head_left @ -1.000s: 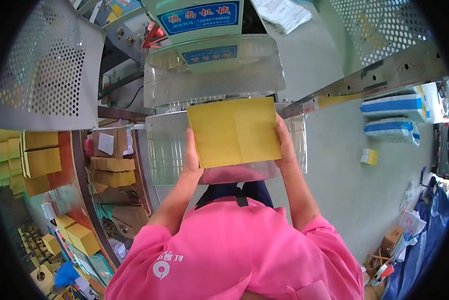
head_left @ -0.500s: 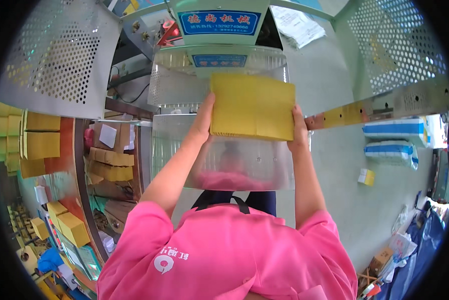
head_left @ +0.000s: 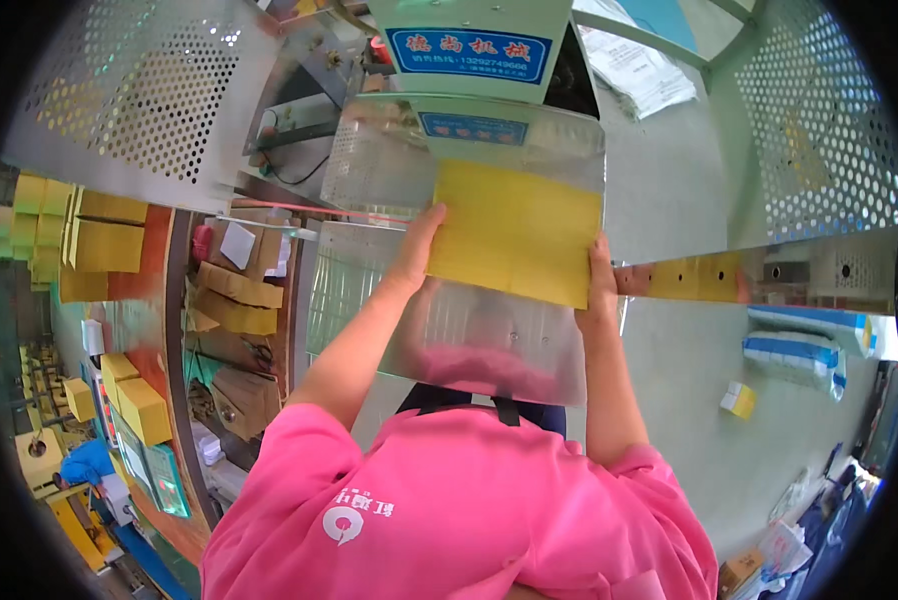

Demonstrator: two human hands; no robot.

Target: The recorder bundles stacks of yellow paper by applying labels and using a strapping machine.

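Observation:
A yellow rectangular stack of paper point(head_left: 516, 232) is held level between my two hands over a shiny metal worktable. At its left edge, my left hand point(head_left: 424, 245) is closed on it, thumb side up, with the other fingers hidden underneath. Gripping the right edge, my right hand point(head_left: 599, 288) also has its fingers partly hidden. Behind the stack stands a pale green machine point(head_left: 469, 17) with a blue sign. The metal worktable point(head_left: 494, 340) below reflects my pink shirt.
Perforated metal guards point(head_left: 159, 100) flank the machine, and a metal bar point(head_left: 759, 275) runs along the right. On the left, a wooden bench point(head_left: 174, 300) carries yellow stacks point(head_left: 144, 410). Blue-and-white packs point(head_left: 794, 350) lie on the floor at right.
My head view has shifted a little, so the machine appears farther right. The stack is slightly nearer to me relative to the machine, and its ridged near edge no longer shows.

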